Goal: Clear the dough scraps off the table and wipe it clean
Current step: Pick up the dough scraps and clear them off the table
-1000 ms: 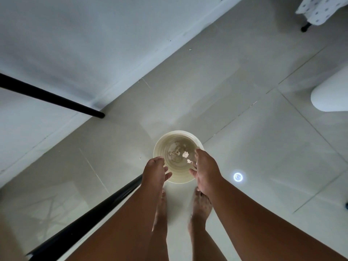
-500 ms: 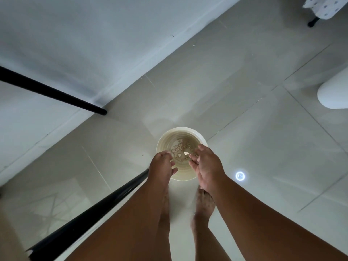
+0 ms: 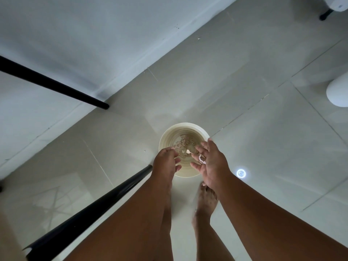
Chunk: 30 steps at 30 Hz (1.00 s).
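standing over the tiled floor (image 3: 263, 147), the person holds both hands above a round cream bin (image 3: 170, 136) that sits on the floor just in front of the bare feet. the desk itself is hardly in view; only two black legs (image 3: 90, 202), probably its own, cross the left side.

the bin is narrow compared with the floor around it, so i judge the main risk is that scraps fall past its rim and land on the tiles, near the toes, where they can be stepped on and spread. this makes more cleaning, not less.

the left hand (image 3: 165, 162) has its fingers curled inward and the fingertips together; i cannot tell if something is between them. if it rubs or flicks too hard, small bits can fly sideways out of the bin.

the right hand (image 3: 212, 164) is spread, the fingers straight, holding nothing firmly. a thin curl of dough (image 3: 201, 159) sticks to its fingers. sticky dough may not drop by shaking only, and it can be carried back to the desk and smeared there during wiping.

one small pale scrap (image 3: 188, 151) shows between the hands, over the bin mouth; other scraps (image 3: 185, 141) lie already at the bottom.
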Each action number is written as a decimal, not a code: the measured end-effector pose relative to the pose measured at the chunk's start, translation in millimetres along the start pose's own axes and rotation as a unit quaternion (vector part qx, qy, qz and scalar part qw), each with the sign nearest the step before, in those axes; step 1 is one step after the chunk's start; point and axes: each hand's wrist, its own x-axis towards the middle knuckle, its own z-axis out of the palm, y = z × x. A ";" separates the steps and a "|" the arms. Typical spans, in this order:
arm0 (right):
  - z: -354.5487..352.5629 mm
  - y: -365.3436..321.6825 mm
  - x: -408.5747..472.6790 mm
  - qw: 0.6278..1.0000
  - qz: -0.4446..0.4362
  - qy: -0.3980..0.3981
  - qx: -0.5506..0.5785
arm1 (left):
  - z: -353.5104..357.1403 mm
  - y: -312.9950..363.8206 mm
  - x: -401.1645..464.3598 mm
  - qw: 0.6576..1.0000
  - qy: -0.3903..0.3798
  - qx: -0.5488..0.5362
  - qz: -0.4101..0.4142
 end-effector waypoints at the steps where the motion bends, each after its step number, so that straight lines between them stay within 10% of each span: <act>1: -0.4 0.0 1.2 1.000 0.005 -0.007 0.002 | 1.3 -1.2 0.6 1.000 -0.003 -0.002 -0.004; 30: 1.2 17.0 44.0 0.998 -0.031 -0.041 0.027 | 5.2 -34.9 42.4 0.999 -0.007 0.032 0.002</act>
